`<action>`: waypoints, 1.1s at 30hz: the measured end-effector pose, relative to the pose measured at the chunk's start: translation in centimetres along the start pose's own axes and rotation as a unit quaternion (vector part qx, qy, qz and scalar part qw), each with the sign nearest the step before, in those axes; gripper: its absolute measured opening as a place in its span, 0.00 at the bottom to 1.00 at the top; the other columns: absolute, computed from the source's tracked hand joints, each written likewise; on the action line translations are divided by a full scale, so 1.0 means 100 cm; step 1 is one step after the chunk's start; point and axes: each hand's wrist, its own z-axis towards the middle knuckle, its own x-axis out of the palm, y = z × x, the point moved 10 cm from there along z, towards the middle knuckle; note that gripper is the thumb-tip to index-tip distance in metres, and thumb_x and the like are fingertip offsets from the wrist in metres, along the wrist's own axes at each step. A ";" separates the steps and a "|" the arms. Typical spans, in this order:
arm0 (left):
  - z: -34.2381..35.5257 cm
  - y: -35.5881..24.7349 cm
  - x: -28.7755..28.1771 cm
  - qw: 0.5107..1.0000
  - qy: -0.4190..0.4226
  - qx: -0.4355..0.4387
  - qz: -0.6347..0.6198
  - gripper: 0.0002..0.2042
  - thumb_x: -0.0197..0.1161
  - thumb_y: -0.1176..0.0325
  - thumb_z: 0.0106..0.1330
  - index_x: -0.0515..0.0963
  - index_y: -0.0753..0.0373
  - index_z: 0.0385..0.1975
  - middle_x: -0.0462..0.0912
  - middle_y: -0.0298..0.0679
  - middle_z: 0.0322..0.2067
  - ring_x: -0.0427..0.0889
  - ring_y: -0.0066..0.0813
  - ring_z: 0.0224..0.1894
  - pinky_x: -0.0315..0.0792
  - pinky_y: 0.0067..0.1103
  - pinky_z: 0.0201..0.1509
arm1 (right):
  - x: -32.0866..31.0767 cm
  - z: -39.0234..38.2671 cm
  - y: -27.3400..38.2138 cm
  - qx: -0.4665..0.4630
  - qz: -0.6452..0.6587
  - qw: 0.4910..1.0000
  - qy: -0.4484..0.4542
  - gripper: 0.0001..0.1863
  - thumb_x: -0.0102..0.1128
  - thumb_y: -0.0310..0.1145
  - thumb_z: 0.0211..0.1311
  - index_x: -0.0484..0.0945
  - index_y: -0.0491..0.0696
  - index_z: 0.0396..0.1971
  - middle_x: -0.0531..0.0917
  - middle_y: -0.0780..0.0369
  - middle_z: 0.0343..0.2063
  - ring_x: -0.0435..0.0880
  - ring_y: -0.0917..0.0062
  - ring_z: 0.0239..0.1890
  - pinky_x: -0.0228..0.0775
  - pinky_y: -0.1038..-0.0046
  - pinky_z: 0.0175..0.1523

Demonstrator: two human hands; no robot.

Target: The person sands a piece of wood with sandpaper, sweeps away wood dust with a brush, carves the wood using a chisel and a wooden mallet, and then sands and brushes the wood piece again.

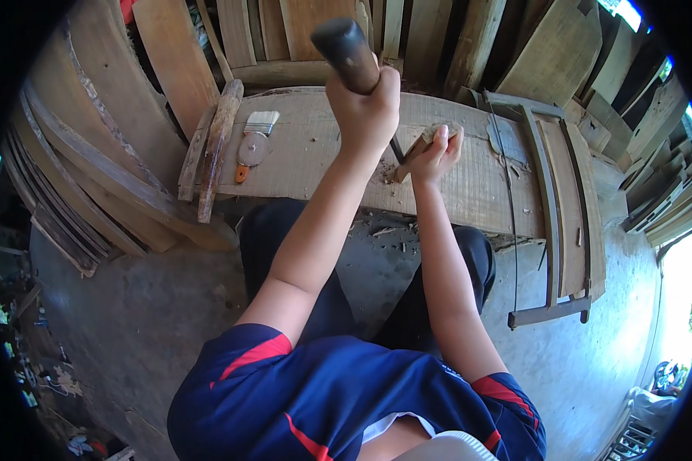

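Note:
My left hand (367,106) is closed round the thick wooden handle of a chisel (349,55), its dark end pointing up. Below the fist, the chisel's narrow dark blade reaches down to a small wooden block (415,150). My right hand (438,157) grips this block and holds it tilted against the wooden bench (300,165). The right thumb lies along the block's upper end, and part of the block is hidden by the fingers. Small wood chips (390,170) lie on the bench beside the blade.
On the bench's left lie a white-bristled brush (254,146) with an orange handle end and a rough wooden bar (219,150). A frame saw (547,200) overhangs the right end. Planks (111,100) lean along the back and left. Shavings litter the concrete floor (154,323).

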 end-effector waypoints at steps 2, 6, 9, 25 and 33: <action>-0.003 -0.009 0.001 0.998 -0.016 0.041 0.041 0.09 0.52 0.83 0.51 0.62 0.60 0.23 0.64 0.30 0.11 0.61 0.15 0.08 0.57 0.15 0.09 | 0.002 -0.001 0.000 0.001 -0.005 1.000 0.001 0.13 0.47 0.40 0.58 0.67 0.44 0.23 0.70 0.62 0.15 0.67 0.77 0.18 0.59 0.75 0.25; -0.008 -0.004 -0.012 0.996 -0.029 0.058 0.055 0.09 0.52 0.84 0.51 0.62 0.60 0.21 0.63 0.29 0.10 0.61 0.15 0.08 0.56 0.15 0.09 | 0.002 0.000 0.005 -0.010 -0.018 1.000 -0.006 0.14 0.47 0.40 0.58 0.68 0.45 0.23 0.70 0.62 0.14 0.67 0.76 0.18 0.59 0.74 0.25; -0.007 -0.003 -0.006 0.998 -0.024 0.054 0.016 0.10 0.52 0.83 0.51 0.61 0.59 0.15 0.63 0.28 0.10 0.62 0.14 0.08 0.57 0.15 0.10 | 0.003 -0.001 0.004 0.005 -0.033 0.999 -0.007 0.15 0.47 0.42 0.59 0.68 0.45 0.23 0.71 0.61 0.15 0.69 0.75 0.19 0.60 0.73 0.26; -0.024 0.032 -0.006 0.989 -0.006 0.061 0.137 0.07 0.54 0.78 0.52 0.64 0.60 0.17 0.66 0.26 0.13 0.66 0.14 0.14 0.61 0.15 0.18 | 0.003 -0.007 0.005 0.050 -0.031 0.998 -0.039 0.14 0.50 0.42 0.58 0.69 0.46 0.23 0.71 0.64 0.13 0.69 0.77 0.17 0.60 0.73 0.23; -0.035 0.043 -0.074 0.988 -0.104 -0.079 -0.080 0.09 0.55 0.81 0.54 0.62 0.60 0.23 0.67 0.32 0.14 0.67 0.19 0.11 0.62 0.15 0.13 | 0.002 0.000 -0.005 0.015 0.023 0.999 0.020 0.13 0.48 0.40 0.58 0.67 0.45 0.23 0.68 0.66 0.15 0.65 0.81 0.19 0.58 0.78 0.26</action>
